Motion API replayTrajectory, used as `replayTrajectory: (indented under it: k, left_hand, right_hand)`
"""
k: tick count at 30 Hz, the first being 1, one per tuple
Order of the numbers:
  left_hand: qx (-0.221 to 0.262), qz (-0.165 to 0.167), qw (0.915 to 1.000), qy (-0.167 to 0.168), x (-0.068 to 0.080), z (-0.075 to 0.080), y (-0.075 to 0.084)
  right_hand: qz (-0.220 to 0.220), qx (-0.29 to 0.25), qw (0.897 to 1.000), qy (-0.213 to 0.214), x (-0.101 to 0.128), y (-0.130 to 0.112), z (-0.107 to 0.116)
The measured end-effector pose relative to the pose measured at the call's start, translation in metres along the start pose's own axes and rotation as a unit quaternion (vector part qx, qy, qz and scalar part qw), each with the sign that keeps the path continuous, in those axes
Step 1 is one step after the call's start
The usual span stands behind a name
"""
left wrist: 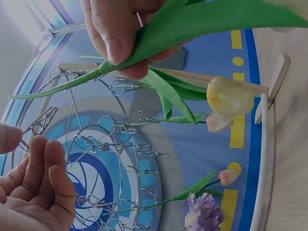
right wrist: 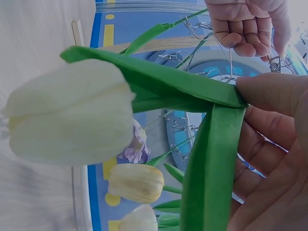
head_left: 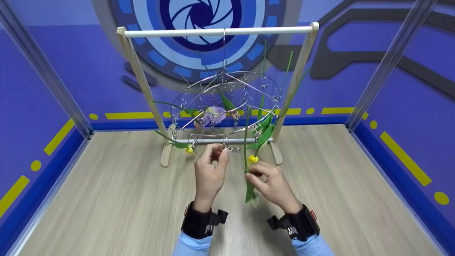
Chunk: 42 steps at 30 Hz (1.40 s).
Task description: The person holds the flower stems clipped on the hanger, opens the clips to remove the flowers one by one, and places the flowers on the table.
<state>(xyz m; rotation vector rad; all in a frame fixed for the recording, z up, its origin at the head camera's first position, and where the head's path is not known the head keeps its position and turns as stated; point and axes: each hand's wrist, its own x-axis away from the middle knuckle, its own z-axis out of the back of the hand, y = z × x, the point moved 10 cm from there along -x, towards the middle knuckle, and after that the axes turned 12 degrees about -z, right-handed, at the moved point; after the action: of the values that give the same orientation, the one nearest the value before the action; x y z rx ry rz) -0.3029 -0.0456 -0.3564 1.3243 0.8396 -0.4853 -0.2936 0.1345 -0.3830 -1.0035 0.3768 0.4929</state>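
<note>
Pinching a white, green-leaved tulip (right wrist: 72, 110), bloom (head_left: 253, 202) hanging below, the right grip (head_left: 272, 183) sits right of the left grip (head_left: 209, 171), which pinches a silver metal clip (head_left: 234, 149).

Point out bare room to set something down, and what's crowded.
Free: table left of the left hand to the left wall, and right of the right hand to the right wall. Crowded: right side of the hanger, leaves bunched by the right post; between the hands, the held white tulip.
</note>
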Motion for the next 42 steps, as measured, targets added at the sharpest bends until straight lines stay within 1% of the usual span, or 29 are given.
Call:
replayTrajectory:
  k: [6,11,24,29,35,38,42]
  left_hand:
    - [0.011,0.015,0.9997,0.015,0.0006,0.0015,-0.0042]
    - [0.018,0.021,0.9991,0.031,0.0004,0.0041,-0.0049]
    - [0.038,0.042,0.9975,0.042,0.0006,0.0088,-0.0052]
    - [0.038,0.041,0.9976,0.039,0.0008,0.0086,-0.0047]
    - [0.038,0.051,0.9974,0.032,0.0015,0.0073,-0.0065]
    - [0.034,0.046,0.9979,0.029,0.0011,0.0073,-0.0057]
    - [0.016,0.032,0.9991,0.020,0.0012,0.0074,-0.0025]
  right_hand:
    - [-0.003,0.003,1.000,0.001,0.0005,0.0016,0.0001]
    - [-0.008,0.007,1.000,-0.003,0.0003,0.0024,-0.0003]
    - [-0.013,0.013,1.000,-0.005,0.0007,0.0034,-0.0016]
    - [-0.009,0.013,1.000,-0.009,0.0012,0.0037,-0.0020]
    - [-0.009,0.012,1.000,-0.007,0.0016,0.0041,-0.0003]
    - [-0.003,0.008,1.000,-0.006,0.0015,0.0032,0.0000]
    - [0.009,0.000,1.000,0.000,0.0019,0.0006,0.0012]
